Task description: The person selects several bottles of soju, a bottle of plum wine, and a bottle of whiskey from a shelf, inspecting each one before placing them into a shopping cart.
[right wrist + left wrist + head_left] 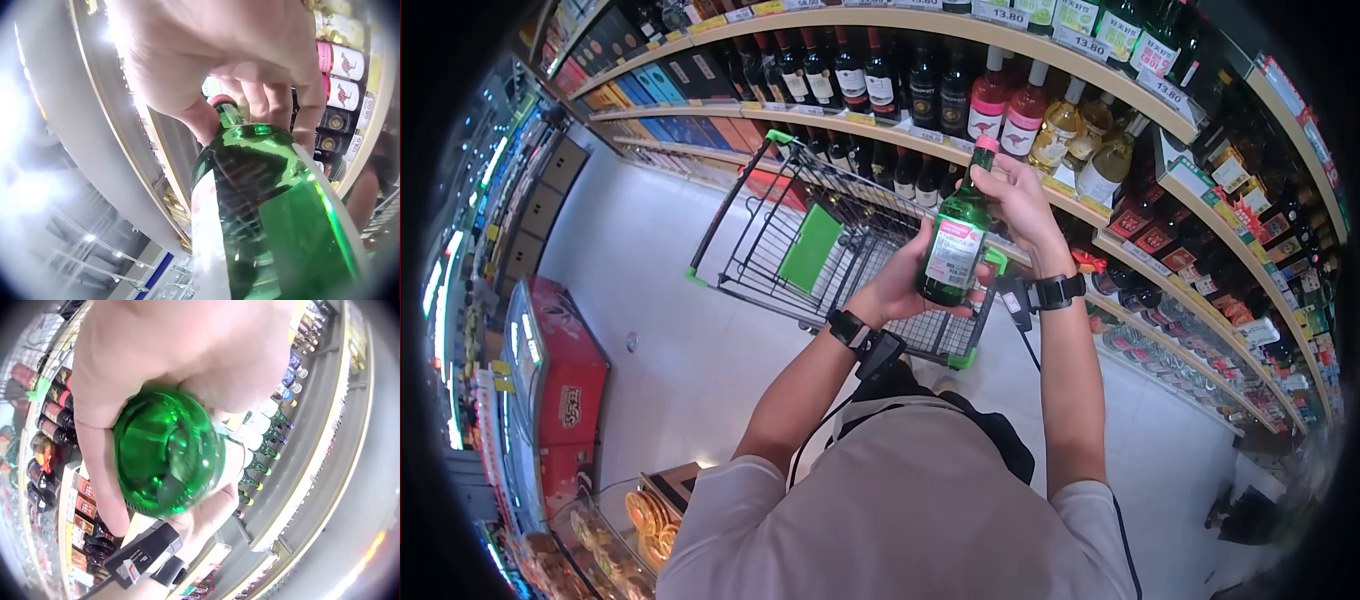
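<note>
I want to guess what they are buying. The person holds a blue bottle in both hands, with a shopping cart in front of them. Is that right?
Nearly. The bottle is green, not blue, and the head view shows this plainly. The rest is right: the left hand holds its base, the right hand grips its neck, and the shopping cart stands in front of the person.

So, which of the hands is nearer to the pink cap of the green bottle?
Right. The right hand grips the green bottle at its neck, just below the pink cap; the left hand holds the base, at the opposite end.
</note>
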### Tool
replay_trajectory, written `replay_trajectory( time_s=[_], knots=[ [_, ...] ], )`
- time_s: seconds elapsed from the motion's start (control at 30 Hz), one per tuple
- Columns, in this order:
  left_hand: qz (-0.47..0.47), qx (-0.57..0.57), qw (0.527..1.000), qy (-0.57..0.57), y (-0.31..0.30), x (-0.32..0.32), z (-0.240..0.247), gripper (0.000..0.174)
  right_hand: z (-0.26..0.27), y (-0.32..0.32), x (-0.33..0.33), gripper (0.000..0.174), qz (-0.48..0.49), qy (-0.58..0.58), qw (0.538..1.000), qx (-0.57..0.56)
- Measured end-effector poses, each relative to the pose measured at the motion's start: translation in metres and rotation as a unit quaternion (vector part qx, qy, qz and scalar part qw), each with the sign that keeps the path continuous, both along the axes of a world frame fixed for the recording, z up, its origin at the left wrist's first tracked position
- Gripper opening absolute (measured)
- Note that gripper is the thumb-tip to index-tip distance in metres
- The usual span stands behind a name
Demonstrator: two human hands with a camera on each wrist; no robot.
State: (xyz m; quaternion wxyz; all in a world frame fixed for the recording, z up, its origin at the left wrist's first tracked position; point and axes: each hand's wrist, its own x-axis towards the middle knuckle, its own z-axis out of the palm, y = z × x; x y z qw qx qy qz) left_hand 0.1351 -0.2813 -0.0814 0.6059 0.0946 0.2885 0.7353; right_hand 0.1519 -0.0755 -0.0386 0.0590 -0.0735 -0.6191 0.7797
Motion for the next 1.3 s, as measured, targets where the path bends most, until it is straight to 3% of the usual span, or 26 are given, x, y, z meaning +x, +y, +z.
replay_trajectory(
  time_s=[0.13, 0.17, 0.23, 0.47, 0.57, 0.6, 0.67, 0.7, 0.73, 0.8, 0.9, 1.1, 1.3],
  knots=[
    [0.116, -0.095, 0.987, 0.062, -0.013, -0.004, -0.034, 0.057, -0.016, -0.002, -0.002, 0.036, -0.096, 0.026, 0.988, 0.115],
    [0.144, -0.099, 0.984, 0.03, -0.017, -0.004, -0.041, 0.057, -0.023, -0.001, -0.002, 0.036, -0.116, 0.029, 0.98, 0.156],
    [0.137, -0.121, 0.983, 0.006, -0.027, -0.004, -0.043, 0.059, -0.018, -0.01, 0.004, 0.036, -0.121, 0.018, 0.968, 0.219],
    [0.0, -0.102, 0.992, -0.072, -0.064, -0.032, -0.071, 0.071, -0.039, -0.022, 0.0, 0.022, 0.023, 0.017, 1.0, 0.009],
    [-0.051, -0.074, 0.995, -0.053, -0.085, -0.051, -0.08, 0.065, -0.056, -0.045, -0.011, 0.018, -0.021, -0.001, 0.999, 0.048],
    [-0.04, -0.116, 0.992, -0.012, -0.094, -0.061, -0.092, 0.063, -0.064, -0.055, -0.017, 0.018, -0.032, 0.001, 0.998, 0.047],
    [-0.019, -0.195, 0.978, 0.07, -0.112, -0.082, -0.114, 0.061, -0.089, -0.075, -0.029, 0.019, -0.083, 0.034, 0.984, 0.153],
    [-0.019, -0.197, 0.978, 0.071, -0.124, -0.09, -0.102, 0.056, -0.099, -0.082, -0.035, 0.02, -0.107, 0.052, 0.97, 0.211],
    [-0.023, -0.202, 0.975, 0.088, -0.136, -0.104, -0.106, 0.054, -0.101, -0.097, -0.043, 0.023, -0.136, 0.074, 0.969, 0.19],
    [-0.03, -0.22, 0.968, 0.116, -0.165, -0.124, -0.119, 0.051, -0.092, -0.118, -0.049, 0.023, -0.146, -0.028, 0.973, 0.177],
    [0.001, -0.242, 0.963, 0.122, -0.21, -0.153, -0.132, 0.045, -0.116, -0.138, -0.067, 0.02, -0.189, -0.034, 0.97, 0.152],
    [0.026, -0.261, 0.959, 0.104, -0.291, -0.193, -0.14, 0.038, -0.139, -0.174, -0.098, 0.022, -0.22, -0.135, 0.933, 0.249],
    [0.026, -0.297, 0.948, 0.111, -0.323, -0.211, -0.154, 0.036, -0.155, -0.191, -0.115, 0.023, -0.214, -0.201, 0.911, 0.291]
  ],
)
